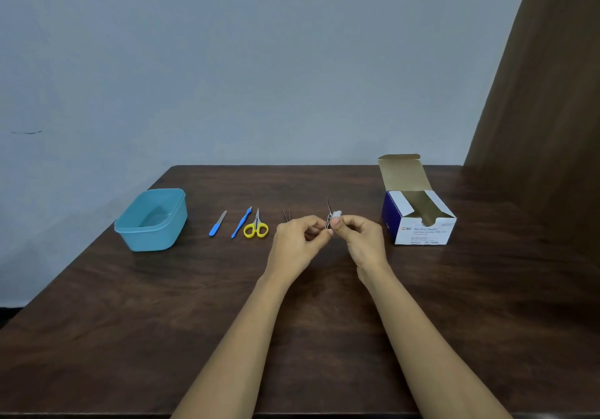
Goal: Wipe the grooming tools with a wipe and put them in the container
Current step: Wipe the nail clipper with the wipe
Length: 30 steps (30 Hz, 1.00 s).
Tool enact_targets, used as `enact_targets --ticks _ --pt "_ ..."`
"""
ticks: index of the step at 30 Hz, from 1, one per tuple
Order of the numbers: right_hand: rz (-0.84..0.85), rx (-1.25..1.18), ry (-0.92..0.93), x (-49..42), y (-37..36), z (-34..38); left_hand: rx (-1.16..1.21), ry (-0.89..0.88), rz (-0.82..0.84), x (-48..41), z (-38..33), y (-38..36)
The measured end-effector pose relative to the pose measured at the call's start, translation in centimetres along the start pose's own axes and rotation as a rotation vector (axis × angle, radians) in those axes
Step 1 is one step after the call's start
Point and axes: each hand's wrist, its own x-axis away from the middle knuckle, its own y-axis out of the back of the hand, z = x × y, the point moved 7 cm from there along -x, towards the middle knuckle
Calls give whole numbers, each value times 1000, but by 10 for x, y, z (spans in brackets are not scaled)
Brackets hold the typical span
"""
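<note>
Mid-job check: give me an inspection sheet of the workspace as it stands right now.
Surface: dark wooden table, tools in a row towards its far edge.
Job's things: teal container at left, open, nothing seen inside; blue nail file, blue cuticle pusher and yellow scissors lying right of it; tweezers partly hidden behind the left hand; small metal tool held up, white wipe against it.
Clutter: open alcohol swab box at right.
Hands: left hand pinches the small metal tool; right hand pinches the white wipe.
Cables: nothing seen.
Surroundings: plain grey wall; brown panel at right.
</note>
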Motion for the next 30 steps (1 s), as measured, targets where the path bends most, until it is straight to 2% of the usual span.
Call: enact_targets --ticks 3,7,13,18,23,27,30 --pt "-6 -1 31 -1 0 2 250 86 33 1 2 -4" --pt "-8 -24 45 1 -1 4 392 171 46 3 6 -5" --pt "-9 -66 43 5 -1 9 269 142 3 2 5 0" --pt "-20 -7 42 6 0 10 203 122 47 2 4 -4" --pt "-7 -51 8 4 1 11 460 250 87 4 7 -7" --pt "15 -102 -17 4 1 10 738 418 133 9 10 -13" --pt "43 -82 -10 5 -2 11 835 536 135 14 12 -15"
